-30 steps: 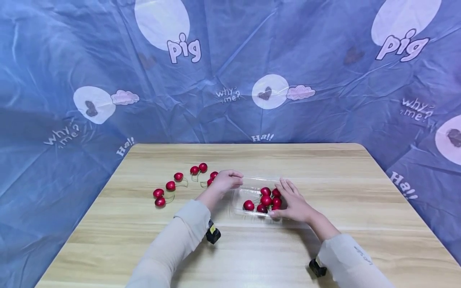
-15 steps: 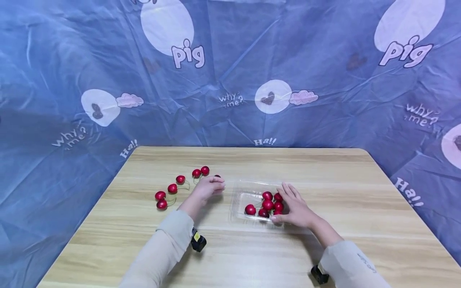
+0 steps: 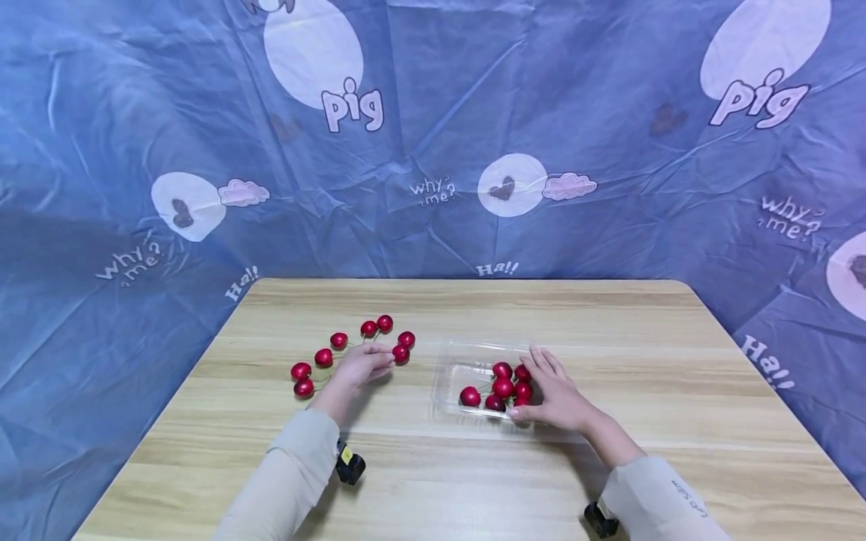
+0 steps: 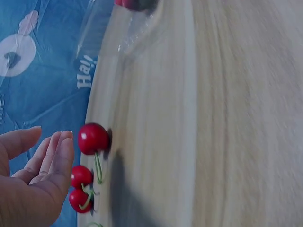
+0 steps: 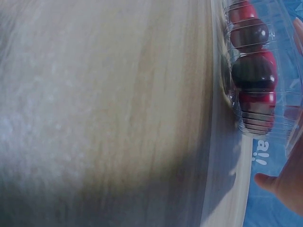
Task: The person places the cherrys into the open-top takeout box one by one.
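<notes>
In the head view my left hand [image 3: 363,367] hovers by a pair of red cherries [image 3: 401,354] joined by green stems. The left wrist view shows its fingers [image 4: 60,158] extended and apart from the thumb, with nothing held; the nearest cherry [image 4: 93,138] lies just beyond the fingertips. My right hand [image 3: 556,392] spans the right end of a clear plastic box [image 3: 449,376], thumb towards the front and fingers towards the back, spread rather than curled. Several cherries [image 3: 503,387] lie inside, mostly at the right end; the hand partly hides some.
More cherry pairs lie to the left in a loose curve: one pair [image 3: 324,358] in the middle, one [image 3: 303,388] nearer the front, one [image 3: 385,324] farther back. A wooden table [image 3: 473,481] carries everything. A blue printed cloth [image 3: 406,225] hangs behind it.
My left hand has moved left from the box's left side to the cherries, uncovering the pair near its fingertips. The right hand stays at the box. The view has shifted slightly.
</notes>
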### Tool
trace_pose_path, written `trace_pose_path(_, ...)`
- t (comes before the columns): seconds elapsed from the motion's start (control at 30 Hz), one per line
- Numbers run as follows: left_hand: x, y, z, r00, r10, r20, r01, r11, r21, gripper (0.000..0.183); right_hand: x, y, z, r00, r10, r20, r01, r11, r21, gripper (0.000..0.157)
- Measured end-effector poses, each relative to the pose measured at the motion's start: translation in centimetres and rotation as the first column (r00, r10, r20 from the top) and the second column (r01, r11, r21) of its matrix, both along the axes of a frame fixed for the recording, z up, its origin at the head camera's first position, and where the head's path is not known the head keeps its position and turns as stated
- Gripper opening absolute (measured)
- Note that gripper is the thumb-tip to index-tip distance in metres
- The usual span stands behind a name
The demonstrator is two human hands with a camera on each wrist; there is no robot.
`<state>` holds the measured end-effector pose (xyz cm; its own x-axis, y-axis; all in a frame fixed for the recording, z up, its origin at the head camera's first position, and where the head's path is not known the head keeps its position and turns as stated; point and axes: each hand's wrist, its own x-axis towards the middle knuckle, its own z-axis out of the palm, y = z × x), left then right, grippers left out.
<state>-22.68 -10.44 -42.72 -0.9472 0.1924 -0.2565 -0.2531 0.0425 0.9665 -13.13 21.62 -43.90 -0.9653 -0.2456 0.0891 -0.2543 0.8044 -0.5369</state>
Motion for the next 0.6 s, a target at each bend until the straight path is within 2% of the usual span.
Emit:
trace_pose_path(0.13,0.2,-0.7,-0.3,1.000,0.002,-0.004,-0.002,1.000,-0.020,0.026,0.0,0.0,0.0,1.000,0.002,-0.001,-0.002,1.000,0.001,0.099)
trace_pose_path(0.33,0.4,-1.3,-0.6,0.999,0.035,0.030,-0.035,0.999,-0.020,0.031,0.0,0.1,0.0,1.000,0.007,-0.006,-0.007,1.000,-0.005,0.099)
trace_pose_path(0.6,0.2,-1.6,-1.1,0.995,0.076,0.061,-0.073,0.996,-0.048,0.027,-0.1,0.2,0.1,1.000,0.008,-0.004,-0.008,1.000,-0.004,0.100)
